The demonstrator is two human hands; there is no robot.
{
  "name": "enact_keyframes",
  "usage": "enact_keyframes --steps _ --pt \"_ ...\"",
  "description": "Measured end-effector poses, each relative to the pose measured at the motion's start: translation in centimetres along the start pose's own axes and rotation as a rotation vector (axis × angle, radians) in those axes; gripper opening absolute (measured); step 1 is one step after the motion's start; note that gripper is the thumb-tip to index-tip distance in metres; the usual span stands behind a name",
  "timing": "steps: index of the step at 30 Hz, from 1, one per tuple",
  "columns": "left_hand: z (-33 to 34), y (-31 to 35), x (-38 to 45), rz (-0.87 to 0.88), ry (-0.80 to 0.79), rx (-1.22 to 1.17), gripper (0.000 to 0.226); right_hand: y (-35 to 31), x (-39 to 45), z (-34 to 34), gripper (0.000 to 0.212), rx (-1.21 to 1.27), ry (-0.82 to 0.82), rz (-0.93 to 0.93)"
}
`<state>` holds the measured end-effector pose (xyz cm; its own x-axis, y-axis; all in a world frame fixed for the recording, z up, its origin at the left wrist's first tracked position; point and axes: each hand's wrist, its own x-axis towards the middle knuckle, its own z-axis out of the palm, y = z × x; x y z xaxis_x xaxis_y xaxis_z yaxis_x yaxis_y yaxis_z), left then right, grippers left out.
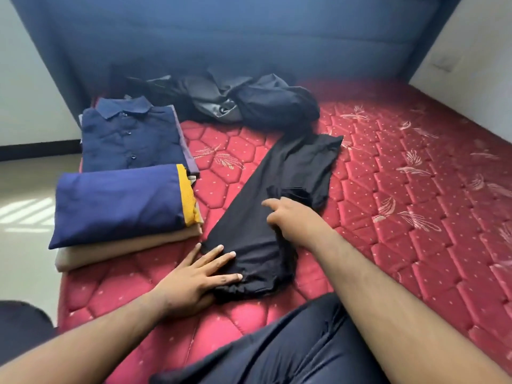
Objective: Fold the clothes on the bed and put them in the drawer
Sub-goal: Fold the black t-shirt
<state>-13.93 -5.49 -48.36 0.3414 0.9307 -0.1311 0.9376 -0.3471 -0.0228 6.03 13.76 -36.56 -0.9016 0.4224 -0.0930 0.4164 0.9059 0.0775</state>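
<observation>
Pressing flat: left hand (194,284), fingers straight and spread, laid on the near end of the black garment (266,217).
Right hand (291,220): rests on the garment's middle, forefinger extended toward the left, other fingers curled under at a fold of cloth; whether they pinch it cannot be told.
Black garment: lies lengthwise on the red mattress (415,189), narrowed into a long strip, far end flared beside a bunched sleeve or hem. Judged part-folded, cross-folds outstanding.

Done, by appearance: navy shirt (130,137), buttoned and squared, far left; blue piece with yellow trim (119,203) stacked on a tan piece (124,250), near left.
Outstanding: dark heap (235,101) against the blue headboard (249,31), unfolded; number of items in it indeterminate. Nothing yet put away, as far as can be seen.

Not visible: drawer.
Cut off: both arms at the lower edge; dark trousers (277,350) of the person, partly out of view.
Unclear: black garment's type; purple edge under the navy shirt.
</observation>
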Motion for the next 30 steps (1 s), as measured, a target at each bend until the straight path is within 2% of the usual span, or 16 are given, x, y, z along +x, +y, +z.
enact_keyframes --steps 2,3,5,7,9,11,14,16,18,21,23,26,28,30 --pt "-0.2 0.1 0.0 -0.027 0.03 -0.005 0.076 -1.6 1.2 1.8 0.044 0.074 0.075 -0.21" --pt "-0.1 0.1 0.1 -0.027 0.08 -0.027 0.077 -1.9 1.1 2.8 0.053 0.148 0.107 -0.222" --pt "0.0 -0.1 0.1 -0.059 0.153 -0.123 0.083 -1.1 0.4 4.1 0.075 0.254 0.06 -0.081" --pt "0.7 -0.7 0.2 -0.116 0.246 -0.308 0.089 0.3 -1.0 4.6 0.083 0.227 -0.109 0.086" --pt "0.9 -1.4 0.4 -0.157 0.287 -0.42 0.087 0.9 -2.0 4.6 0.085 0.079 -0.288 0.164" --pt "0.8 -1.9 0.8 -0.159 0.288 -0.418 0.072 0.3 -2.1 5.2 0.089 0.017 -0.385 0.125" --pt "-0.6 -2.2 2.2 -0.209 0.315 -0.471 0.061 -0.8 -1.7 5.6 0.09 0.12 -0.47 0.121" --pt "-2.7 -2.9 2.7 -0.27 0.24 -0.644 0.051 -0.8 -1.5 4.9 0.088 0.275 -0.515 0.175" --pt "-5.8 -4.0 2.5 -0.245 0.112 -0.737 0.031 -1.2 -2.1 3.9 0.075 0.403 -0.515 0.204" --pt "-10.6 -5.7 1.0 -0.15 -0.127 -0.714 0.046 -2.8 -4.0 2.2 0.031 0.734 -0.457 0.176" --pt "-12.9 -6.6 0.1 -0.102 -0.237 -0.737 0.044 -4.1 -5.5 0.9 0.033 1.064 -0.492 0.191" --pt "-16.6 -7.3 0.8 -0.043 -0.311 -0.817 0.02 -4.3 -7.2 -0.6 0.045 1.452 -0.519 0.214" --pt "-19.1 -8.1 2.9 -0.049 -0.309 -0.808 0.016 -3.6 -7.4 -1.5 0.041 1.617 -0.513 0.219" --pt "-21.7 -9.2 6.5 -0.091 -0.227 -0.731 0.023 -1.8 -6.7 -2.5 0.032 1.775 -0.373 0.236"
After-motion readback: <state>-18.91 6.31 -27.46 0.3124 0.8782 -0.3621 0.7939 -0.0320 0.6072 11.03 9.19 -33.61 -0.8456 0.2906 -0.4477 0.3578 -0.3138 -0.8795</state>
